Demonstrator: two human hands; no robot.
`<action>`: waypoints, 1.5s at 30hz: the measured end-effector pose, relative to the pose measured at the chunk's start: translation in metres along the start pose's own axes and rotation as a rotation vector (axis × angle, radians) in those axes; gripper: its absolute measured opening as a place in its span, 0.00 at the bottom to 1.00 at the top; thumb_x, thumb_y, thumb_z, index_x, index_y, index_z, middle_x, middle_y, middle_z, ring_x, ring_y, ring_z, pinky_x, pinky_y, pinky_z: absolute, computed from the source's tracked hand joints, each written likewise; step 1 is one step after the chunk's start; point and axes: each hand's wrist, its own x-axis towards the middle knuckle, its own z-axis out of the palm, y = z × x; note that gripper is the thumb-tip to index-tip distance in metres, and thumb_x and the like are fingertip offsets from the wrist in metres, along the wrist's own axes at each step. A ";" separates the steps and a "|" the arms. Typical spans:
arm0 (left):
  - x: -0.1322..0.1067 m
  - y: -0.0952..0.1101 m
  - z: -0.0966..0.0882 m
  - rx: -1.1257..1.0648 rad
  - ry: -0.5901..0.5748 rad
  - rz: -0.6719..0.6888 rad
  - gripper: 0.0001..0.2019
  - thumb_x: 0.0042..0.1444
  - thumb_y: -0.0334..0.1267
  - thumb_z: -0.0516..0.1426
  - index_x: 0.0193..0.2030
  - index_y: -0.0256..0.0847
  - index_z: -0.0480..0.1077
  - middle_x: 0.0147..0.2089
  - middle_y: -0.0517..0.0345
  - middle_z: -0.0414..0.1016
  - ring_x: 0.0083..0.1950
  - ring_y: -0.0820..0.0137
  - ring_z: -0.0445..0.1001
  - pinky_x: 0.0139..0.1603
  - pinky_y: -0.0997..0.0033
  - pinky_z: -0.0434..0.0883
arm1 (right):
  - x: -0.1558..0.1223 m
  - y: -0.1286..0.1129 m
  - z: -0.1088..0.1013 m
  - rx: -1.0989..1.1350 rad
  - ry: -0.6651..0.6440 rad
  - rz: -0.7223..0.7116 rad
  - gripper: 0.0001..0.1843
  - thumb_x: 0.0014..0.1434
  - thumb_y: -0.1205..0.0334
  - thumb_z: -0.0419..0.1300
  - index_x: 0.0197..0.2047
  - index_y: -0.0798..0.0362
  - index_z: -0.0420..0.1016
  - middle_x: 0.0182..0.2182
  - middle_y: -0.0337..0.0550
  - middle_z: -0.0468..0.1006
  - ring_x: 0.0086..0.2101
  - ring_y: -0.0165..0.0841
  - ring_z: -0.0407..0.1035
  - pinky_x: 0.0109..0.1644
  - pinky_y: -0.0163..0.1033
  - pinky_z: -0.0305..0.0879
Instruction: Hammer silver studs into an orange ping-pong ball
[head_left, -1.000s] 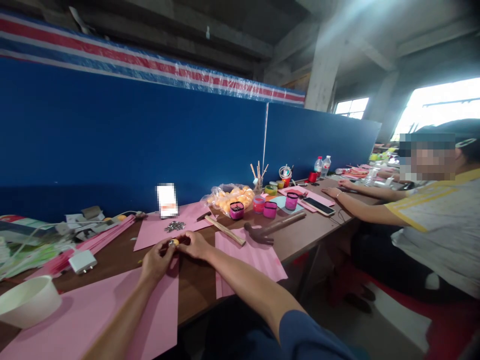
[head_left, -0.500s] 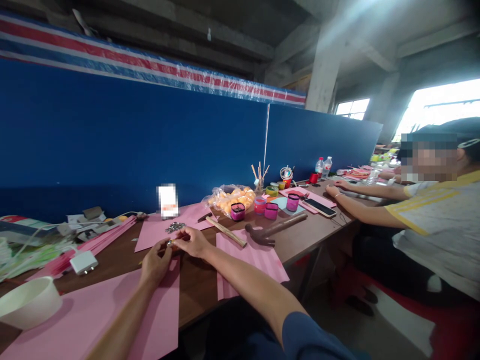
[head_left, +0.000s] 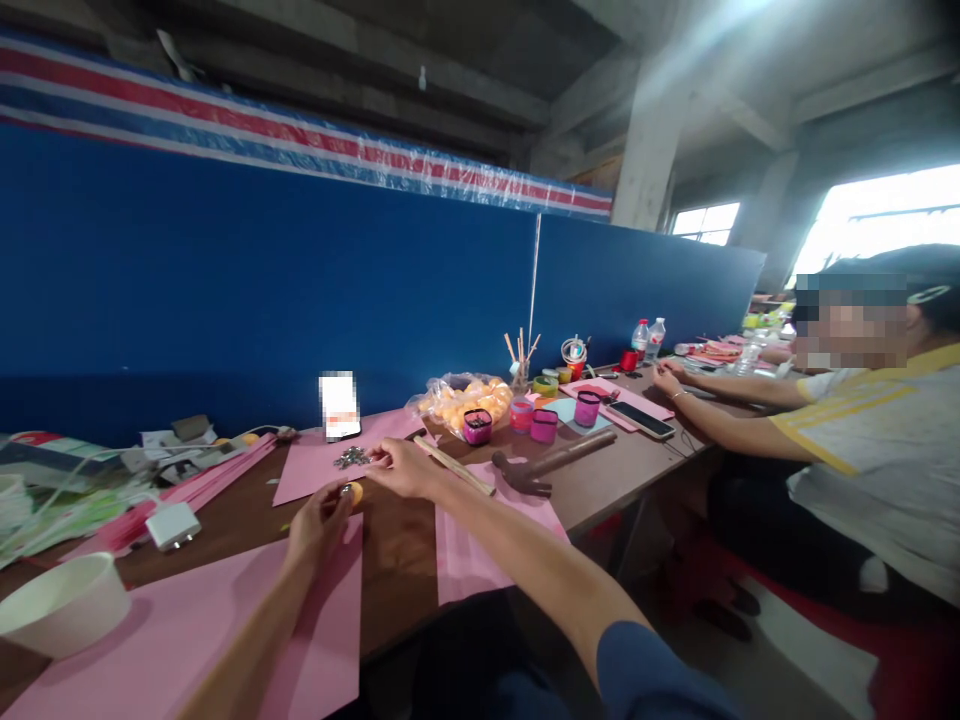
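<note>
My left hand [head_left: 321, 520] is closed around a small orange ball [head_left: 357, 494], with a shiny silvery bit [head_left: 346, 490] at the fingertips. To its right and a little farther off, my right hand [head_left: 403, 468] has its fingers bent inward at the edge of a pile of small metal pieces [head_left: 351, 457]. Whatever those fingertips pinch is too small to make out. The pile lies on a pink sheet [head_left: 300, 472]. Another pink sheet [head_left: 225, 630] lies under my left forearm.
Right of my hands are a wooden-handled hammer [head_left: 457, 465], a larger hammer [head_left: 555, 462], a bag of orange balls [head_left: 450, 400] and small pink containers [head_left: 543, 426]. A white tape roll [head_left: 67, 605] and charger [head_left: 172, 526] lie left. A co-worker [head_left: 862, 420] sits at right.
My hands were together at the ball; now they are apart. My right hand has moved up and away to the metal pile, and the orange ball shows more plainly in my left.
</note>
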 end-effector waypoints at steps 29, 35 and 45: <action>-0.003 0.005 0.001 -0.196 0.000 -0.081 0.20 0.49 0.47 0.49 0.46 0.39 0.66 0.40 0.52 0.73 0.33 0.69 0.74 0.35 0.71 0.72 | -0.032 0.077 -0.028 -0.388 -0.091 0.440 0.12 0.52 0.68 0.54 0.42 0.54 0.69 0.40 0.52 0.72 0.40 0.43 0.68 0.39 0.42 0.61; -0.002 0.003 0.001 -0.037 0.039 -0.006 0.24 0.44 0.50 0.54 0.46 0.39 0.66 0.35 0.55 0.74 0.34 0.68 0.73 0.38 0.70 0.70 | -0.024 0.069 -0.026 -0.203 -0.003 0.393 0.15 0.54 0.66 0.50 0.45 0.54 0.67 0.39 0.50 0.72 0.39 0.40 0.68 0.40 0.40 0.61; 0.002 -0.008 0.005 -0.031 0.081 0.026 0.24 0.43 0.45 0.56 0.49 0.40 0.64 0.38 0.54 0.75 0.35 0.67 0.74 0.39 0.68 0.70 | -0.025 0.023 -0.010 0.338 -0.131 0.264 0.06 0.52 0.63 0.53 0.33 0.56 0.68 0.22 0.37 0.68 0.19 0.23 0.62 0.20 0.26 0.61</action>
